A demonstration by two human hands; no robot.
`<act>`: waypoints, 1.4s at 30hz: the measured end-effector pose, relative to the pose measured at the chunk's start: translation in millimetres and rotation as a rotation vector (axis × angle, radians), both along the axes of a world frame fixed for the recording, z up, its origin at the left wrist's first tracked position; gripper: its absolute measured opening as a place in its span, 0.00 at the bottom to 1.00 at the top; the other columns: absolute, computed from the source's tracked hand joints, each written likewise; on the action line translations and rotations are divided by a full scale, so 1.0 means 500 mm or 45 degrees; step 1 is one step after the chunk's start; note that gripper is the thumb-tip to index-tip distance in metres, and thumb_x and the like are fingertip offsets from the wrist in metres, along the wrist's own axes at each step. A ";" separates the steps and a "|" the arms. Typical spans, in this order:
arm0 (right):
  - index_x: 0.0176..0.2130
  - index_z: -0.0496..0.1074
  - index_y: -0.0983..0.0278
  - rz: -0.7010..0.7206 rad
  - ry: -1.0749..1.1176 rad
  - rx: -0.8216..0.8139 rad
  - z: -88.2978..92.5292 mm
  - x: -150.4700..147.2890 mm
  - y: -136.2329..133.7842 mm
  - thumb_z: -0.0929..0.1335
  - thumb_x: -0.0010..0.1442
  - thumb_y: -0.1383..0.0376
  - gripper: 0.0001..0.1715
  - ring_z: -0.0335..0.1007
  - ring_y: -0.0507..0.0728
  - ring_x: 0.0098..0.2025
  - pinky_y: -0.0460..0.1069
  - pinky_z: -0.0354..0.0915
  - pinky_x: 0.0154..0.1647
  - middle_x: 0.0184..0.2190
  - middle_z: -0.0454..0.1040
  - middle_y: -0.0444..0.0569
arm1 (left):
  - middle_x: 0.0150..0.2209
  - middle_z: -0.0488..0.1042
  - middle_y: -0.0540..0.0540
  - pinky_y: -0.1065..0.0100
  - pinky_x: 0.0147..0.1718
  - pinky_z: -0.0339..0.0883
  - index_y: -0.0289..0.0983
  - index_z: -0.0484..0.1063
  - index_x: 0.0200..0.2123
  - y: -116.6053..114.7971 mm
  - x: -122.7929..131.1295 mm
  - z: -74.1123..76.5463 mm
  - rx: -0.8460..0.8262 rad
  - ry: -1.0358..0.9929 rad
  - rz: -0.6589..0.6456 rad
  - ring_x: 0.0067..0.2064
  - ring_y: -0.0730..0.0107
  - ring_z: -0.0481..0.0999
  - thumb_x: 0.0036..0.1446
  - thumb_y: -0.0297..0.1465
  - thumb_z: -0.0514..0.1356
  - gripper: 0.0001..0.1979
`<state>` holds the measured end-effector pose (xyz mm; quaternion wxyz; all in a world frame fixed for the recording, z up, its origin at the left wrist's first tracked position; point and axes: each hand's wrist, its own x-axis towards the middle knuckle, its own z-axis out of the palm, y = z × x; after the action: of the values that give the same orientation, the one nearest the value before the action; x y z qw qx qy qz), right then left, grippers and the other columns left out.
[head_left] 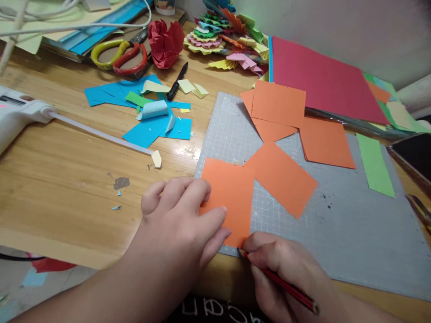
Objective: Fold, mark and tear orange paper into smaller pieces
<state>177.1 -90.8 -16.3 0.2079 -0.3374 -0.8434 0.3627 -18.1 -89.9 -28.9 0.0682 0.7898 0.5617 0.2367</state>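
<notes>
My left hand (183, 215) presses an orange paper rectangle (232, 188) down on the grey cutting mat (363, 242), its fingers bent over the sheet's left side. In my right hand (283, 264) is a red and black pencil (289, 289), gripped near its point. The pencil tip touches or nearly touches the lower edge of that sheet, at its right corner. A second orange rectangle (284, 179) lies tilted just to the right. More orange pieces (279, 105) overlap at the mat's top, and another orange stack (326, 142) lies beside them.
A green strip (375, 166) lies on the mat's right. Blue paper scraps (148, 130), a black pen (177, 81) and scissors (129, 58) are at the upper left. A white glue gun (20, 112) with a glue stick stands left. Red cardstock (323, 78) lies at the back.
</notes>
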 end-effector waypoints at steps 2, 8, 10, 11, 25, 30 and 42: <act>0.39 0.55 0.58 0.001 0.047 -0.052 0.002 0.002 0.004 0.57 0.56 0.79 0.17 0.61 0.49 0.22 0.45 0.60 0.21 0.24 0.64 0.41 | 0.36 0.70 0.44 0.54 0.36 0.58 0.44 0.76 0.31 0.002 0.000 0.003 -0.005 -0.002 -0.005 0.41 0.53 0.67 0.57 0.35 0.58 0.07; 0.39 0.57 0.59 -0.002 0.052 -0.053 -0.003 -0.001 0.011 0.58 0.56 0.79 0.16 0.60 0.49 0.21 0.44 0.60 0.21 0.24 0.64 0.41 | 0.36 0.71 0.44 0.54 0.36 0.58 0.45 0.76 0.32 0.001 0.000 0.008 -0.026 0.003 0.001 0.41 0.53 0.67 0.57 0.34 0.58 0.07; 0.39 0.57 0.59 0.001 0.046 -0.016 -0.007 -0.002 0.010 0.58 0.56 0.79 0.16 0.59 0.49 0.20 0.44 0.59 0.20 0.23 0.64 0.41 | 0.36 0.70 0.44 0.54 0.36 0.59 0.45 0.76 0.31 0.000 0.000 0.009 -0.049 0.005 -0.002 0.41 0.53 0.67 0.58 0.34 0.57 0.07; 0.39 0.57 0.59 0.003 0.049 -0.010 -0.008 -0.002 0.009 0.58 0.55 0.79 0.17 0.59 0.49 0.20 0.44 0.59 0.19 0.22 0.64 0.40 | 0.36 0.70 0.44 0.54 0.36 0.59 0.45 0.76 0.31 0.000 0.000 0.009 -0.058 0.007 -0.003 0.41 0.53 0.67 0.58 0.34 0.57 0.08; 0.37 0.56 0.59 0.007 0.046 -0.079 0.005 0.003 0.010 0.58 0.57 0.78 0.14 0.61 0.49 0.21 0.44 0.60 0.20 0.23 0.65 0.41 | 0.36 0.70 0.44 0.52 0.37 0.59 0.45 0.76 0.32 0.000 -0.003 0.007 -0.082 0.015 -0.005 0.41 0.53 0.66 0.58 0.35 0.57 0.08; 0.38 0.56 0.59 -0.028 0.093 -0.158 0.001 0.005 0.009 0.57 0.58 0.77 0.12 0.64 0.50 0.24 0.46 0.63 0.23 0.26 0.66 0.43 | 0.37 0.70 0.44 0.50 0.39 0.58 0.45 0.76 0.32 0.000 -0.003 0.008 -0.066 0.034 -0.005 0.42 0.53 0.66 0.58 0.36 0.57 0.08; 0.39 0.64 0.56 -0.396 0.519 -0.572 0.008 0.018 -0.002 0.59 0.65 0.70 0.09 0.66 0.50 0.27 0.45 0.65 0.24 0.29 0.70 0.44 | 0.29 0.65 0.48 0.61 0.34 0.48 0.49 0.76 0.35 -0.017 -0.012 0.015 -0.069 0.128 0.029 0.33 0.64 0.59 0.60 0.33 0.57 0.08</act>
<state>186.2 -91.8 -12.1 0.3454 -0.4199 -0.6221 0.5634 -23.9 -98.2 -21.1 0.0585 0.7921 0.5796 0.1821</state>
